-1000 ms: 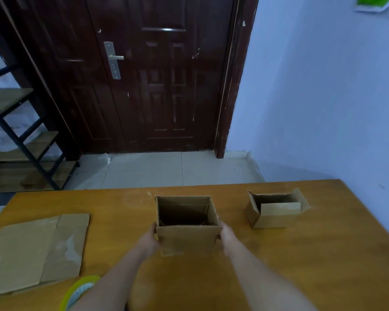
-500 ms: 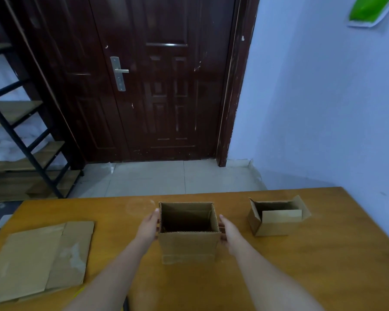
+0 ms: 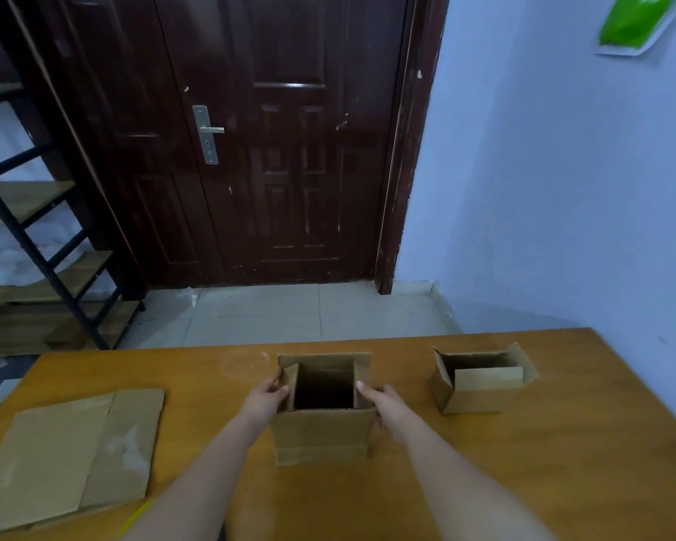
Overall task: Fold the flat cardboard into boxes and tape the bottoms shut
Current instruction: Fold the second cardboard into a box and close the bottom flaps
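Note:
An upright cardboard box [image 3: 321, 435] stands open-topped in the middle of the wooden table [image 3: 523, 482]. My left hand [image 3: 266, 396] presses the box's left side flap inward at the top. My right hand [image 3: 387, 404] holds the right side flap the same way, fingers over its edge. A smaller folded box [image 3: 481, 388] with loose flaps sits to the right. A stack of flat cardboard [image 3: 67, 458] lies at the table's left.
A sliver of a yellow tape roll [image 3: 135, 517] shows at the bottom edge near my left arm. Beyond the table are a tiled floor, a dark door [image 3: 282, 142], black stairs at left and a blue wall close on the right.
My hands have risen from the box's lower sides to its top edge and are pushing the two side flaps inward. The camera has tilted up, hiding most of the tape roll.

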A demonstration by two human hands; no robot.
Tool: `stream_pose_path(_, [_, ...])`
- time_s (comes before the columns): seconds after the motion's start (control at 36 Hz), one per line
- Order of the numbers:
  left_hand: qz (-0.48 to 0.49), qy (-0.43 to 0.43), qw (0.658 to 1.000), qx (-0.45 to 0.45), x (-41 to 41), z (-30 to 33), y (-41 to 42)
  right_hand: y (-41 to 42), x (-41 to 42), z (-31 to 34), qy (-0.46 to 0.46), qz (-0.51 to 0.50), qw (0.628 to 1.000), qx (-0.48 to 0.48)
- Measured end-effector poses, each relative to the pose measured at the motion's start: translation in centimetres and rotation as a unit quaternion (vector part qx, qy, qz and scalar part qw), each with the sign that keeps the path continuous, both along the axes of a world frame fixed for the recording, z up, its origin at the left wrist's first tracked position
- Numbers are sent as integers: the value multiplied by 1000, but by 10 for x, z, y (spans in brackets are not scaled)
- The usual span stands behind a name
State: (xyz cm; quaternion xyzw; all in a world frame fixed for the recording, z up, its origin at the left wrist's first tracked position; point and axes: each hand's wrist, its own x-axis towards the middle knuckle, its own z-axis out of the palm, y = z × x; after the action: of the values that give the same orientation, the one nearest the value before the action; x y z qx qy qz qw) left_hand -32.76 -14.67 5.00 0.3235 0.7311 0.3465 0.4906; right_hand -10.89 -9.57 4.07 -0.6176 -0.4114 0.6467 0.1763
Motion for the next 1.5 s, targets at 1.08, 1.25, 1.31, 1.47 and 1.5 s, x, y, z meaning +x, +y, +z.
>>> stream_pose_path(1.08, [-317, 452, 831, -69, -2, 20, 26, 19, 5, 10, -20, -79, 995, -62])
stream_pose_path(1.25, [-280, 464, 838, -62, 8, 13, 26, 21, 4, 12, -34, 41, 997, 58])
stream_pose_path(1.31, [-275, 469, 838, -56, 10, 12, 24, 20, -2, 13, -70, 103, 987, 105])
stream_pose_path(1.47, [-278, 479, 832, -41, 10, 7, 20, 15, -23, 2, -215, 194, 942, 168])
stream_pose_path(1.5, [-279, 480, 831, -39, 10, 7, 19, 15, -24, 1, -231, 199, 936, 175])
